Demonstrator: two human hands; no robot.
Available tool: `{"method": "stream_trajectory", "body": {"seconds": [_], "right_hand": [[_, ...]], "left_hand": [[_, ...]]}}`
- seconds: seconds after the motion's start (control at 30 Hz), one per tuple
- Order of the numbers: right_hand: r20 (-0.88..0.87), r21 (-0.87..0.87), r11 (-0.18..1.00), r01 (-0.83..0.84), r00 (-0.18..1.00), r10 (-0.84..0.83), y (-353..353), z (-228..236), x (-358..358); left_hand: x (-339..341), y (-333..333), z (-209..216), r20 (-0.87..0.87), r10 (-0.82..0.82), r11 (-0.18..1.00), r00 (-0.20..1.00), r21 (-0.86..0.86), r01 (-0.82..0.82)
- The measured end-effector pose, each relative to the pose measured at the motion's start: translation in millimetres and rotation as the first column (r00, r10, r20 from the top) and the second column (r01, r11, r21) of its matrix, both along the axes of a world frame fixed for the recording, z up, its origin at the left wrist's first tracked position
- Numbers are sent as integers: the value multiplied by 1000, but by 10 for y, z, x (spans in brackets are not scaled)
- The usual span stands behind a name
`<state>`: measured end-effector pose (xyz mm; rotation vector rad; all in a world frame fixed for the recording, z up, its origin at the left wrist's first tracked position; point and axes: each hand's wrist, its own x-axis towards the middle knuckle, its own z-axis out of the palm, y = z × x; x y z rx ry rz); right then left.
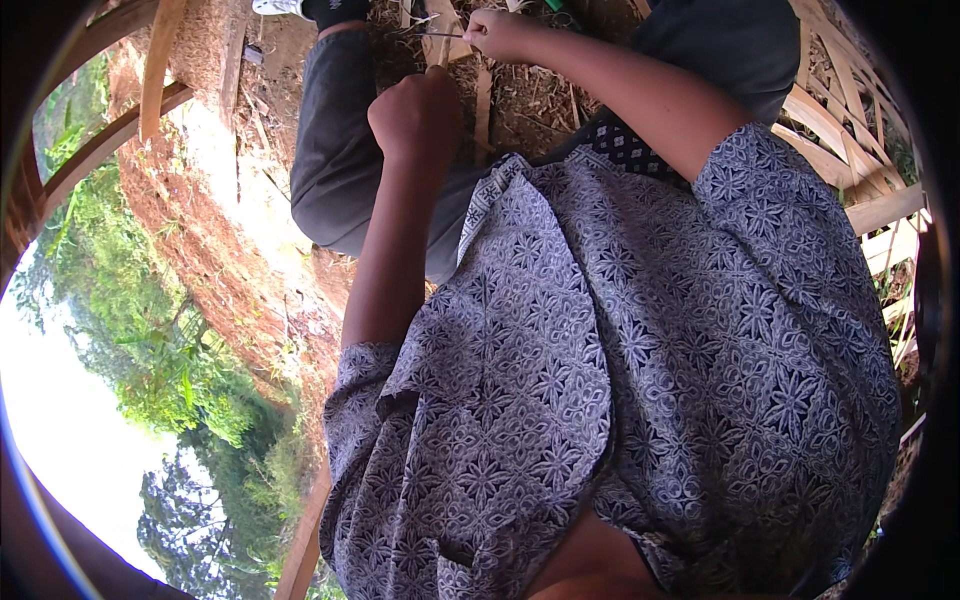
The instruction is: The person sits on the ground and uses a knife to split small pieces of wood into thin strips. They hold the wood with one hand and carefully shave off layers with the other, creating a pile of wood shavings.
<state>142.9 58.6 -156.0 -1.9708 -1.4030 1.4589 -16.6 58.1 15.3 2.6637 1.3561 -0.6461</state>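
Note:
My left hand [415,118] is closed in a fist, its back toward me. A narrow pale wooden strip [445,50] sticks out of it at the far side. To the right and farther off, the fingers of my right hand [500,36] are pinched on a thin dark blade-like piece [440,36]. That piece points left and crosses the wooden strip. Its exact kind is too small to tell. A broader flat piece of light wood [448,22] lies behind them on the ground.
My legs in dark trousers [335,150] are spread on both sides of the hands. Wood shavings [530,105] and slats litter the brown soil. A lattice of split strips [850,130] stands at the right. Curved wooden bars [155,70] and green plants [190,380] are at the left.

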Motion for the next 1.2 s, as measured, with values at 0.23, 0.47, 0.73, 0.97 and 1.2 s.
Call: {"method": "stream_trajectory", "body": {"seconds": [0.23, 0.47, 0.73, 0.97, 1.2], "right_hand": [[82, 163, 986, 31, 996, -45, -51, -18, -109], [163, 245, 967, 67, 981, -109, 16, -277, -230], [185, -84, 993, 78, 981, -61, 168, -299, 33], [34, -51, 998, -33, 999, 34, 82, -24, 49], [246, -93, 995, -40, 967, 62, 157, 15, -64]], "left_hand": [[-9, 43, 34, 4, 45, 999, 999, -8, -45], [-43, 54, 7, 58, 54, 998, 997, -28, -52], [-70, -20, 60, 86, 137, 990, 987, -34, -134], [-117, 44, 28, 137, 263, 964, 955, -65, -256], [-52, 62, 46, 120, 259, 965, 958, -67, -252]]}}
